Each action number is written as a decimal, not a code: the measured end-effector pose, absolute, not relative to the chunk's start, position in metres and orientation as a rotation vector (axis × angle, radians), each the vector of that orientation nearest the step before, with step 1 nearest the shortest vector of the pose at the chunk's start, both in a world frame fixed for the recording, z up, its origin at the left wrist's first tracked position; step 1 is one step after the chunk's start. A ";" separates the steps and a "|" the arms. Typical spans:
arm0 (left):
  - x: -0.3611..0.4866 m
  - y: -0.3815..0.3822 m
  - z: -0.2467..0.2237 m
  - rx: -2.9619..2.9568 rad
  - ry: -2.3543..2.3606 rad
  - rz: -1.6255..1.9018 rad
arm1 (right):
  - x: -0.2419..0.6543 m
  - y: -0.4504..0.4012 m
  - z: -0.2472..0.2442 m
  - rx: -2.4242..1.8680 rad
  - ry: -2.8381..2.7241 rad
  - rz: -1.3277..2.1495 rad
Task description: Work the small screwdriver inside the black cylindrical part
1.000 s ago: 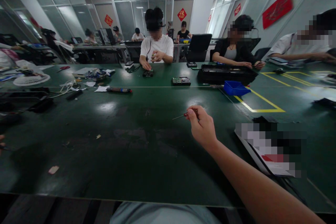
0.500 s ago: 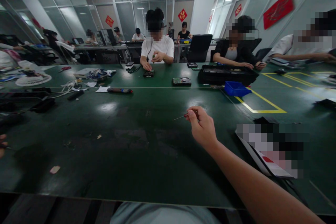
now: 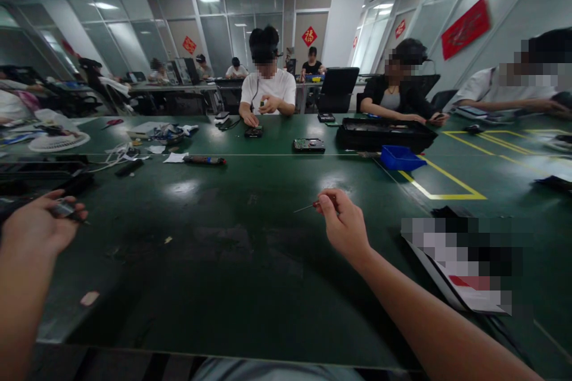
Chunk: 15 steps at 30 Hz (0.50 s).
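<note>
My right hand (image 3: pixel 343 218) is closed around the red handle of a thin screwdriver (image 3: pixel 304 209), whose slim metal shaft points left above the green table. At the left side, my left hand (image 3: pixel 42 226) is turned partly palm up, its fingers curled round a small dark grey object (image 3: pixel 66 209). A narrow tip sticks out of that object to the right; its kind is too blurred to tell. Both hands are raised over the table, far apart from each other.
The green table (image 3: pixel 250 303) bears an electric screwdriver (image 3: pixel 204 160), a hard drive (image 3: pixel 308 144), a blue bin (image 3: pixel 402 158) and a long black tray (image 3: pixel 386 133). Right of my forearm lies a blurred-out flat item (image 3: pixel 447 286). Cables (image 3: pixel 117 152) clutter the left. A co-worker (image 3: pixel 268 92) sits opposite.
My left hand has come into view from the left edge with the small grey object. The right hand holds the screwdriver in nearly the same place. The view has tilted slightly upward.
</note>
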<state>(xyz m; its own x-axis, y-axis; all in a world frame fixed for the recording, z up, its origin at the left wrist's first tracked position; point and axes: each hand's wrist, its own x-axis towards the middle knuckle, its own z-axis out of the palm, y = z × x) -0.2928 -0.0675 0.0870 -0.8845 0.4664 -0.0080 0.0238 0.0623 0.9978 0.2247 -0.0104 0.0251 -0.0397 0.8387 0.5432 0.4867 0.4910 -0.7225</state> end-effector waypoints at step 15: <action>-0.064 -0.008 0.077 0.857 1.193 1.457 | 0.225 -0.010 0.028 -1.156 -1.687 0.447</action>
